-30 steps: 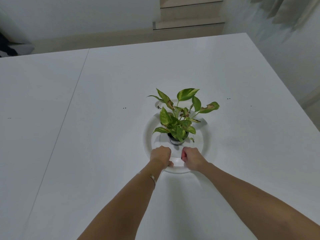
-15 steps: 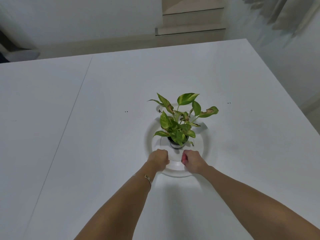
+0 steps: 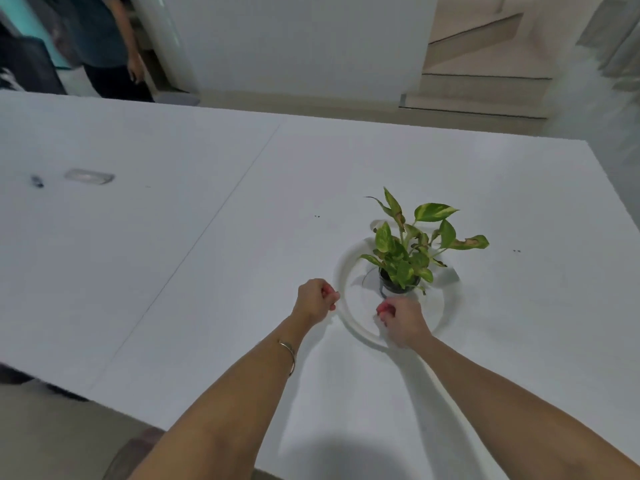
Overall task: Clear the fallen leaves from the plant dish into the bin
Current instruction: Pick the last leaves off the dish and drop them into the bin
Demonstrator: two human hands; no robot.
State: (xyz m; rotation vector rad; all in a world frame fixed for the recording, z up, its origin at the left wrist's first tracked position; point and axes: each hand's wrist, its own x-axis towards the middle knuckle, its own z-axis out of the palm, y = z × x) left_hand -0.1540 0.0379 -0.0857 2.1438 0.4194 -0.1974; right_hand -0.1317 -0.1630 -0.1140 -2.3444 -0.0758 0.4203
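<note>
A small green plant (image 3: pixel 408 251) with some brown-edged leaves stands in a dark pot (image 3: pixel 398 287) on a round white dish (image 3: pixel 343 271), right of the table's middle. My left hand (image 3: pixel 315 301) is curled into a fist just outside the dish's left rim. Nothing shows between its fingers. My right hand (image 3: pixel 403 320) hovers over the near part of the dish, in front of the pot. Its fingers are closed and I see nothing in them. No loose leaves can be made out on the dish, and no bin is in view.
The white table (image 3: pixel 207 271) has a seam running diagonally across its left half. A small clear dish (image 3: pixel 89 176) and a dark speck (image 3: pixel 36 181) lie far left. A person (image 3: pixel 104 46) stands beyond the far left edge. Stairs (image 3: pixel 478 84) rise at the back right.
My left hand has moved off the dish's near rim to a spot outside its left edge. My right hand stays over the near part. The view has swung left and up.
</note>
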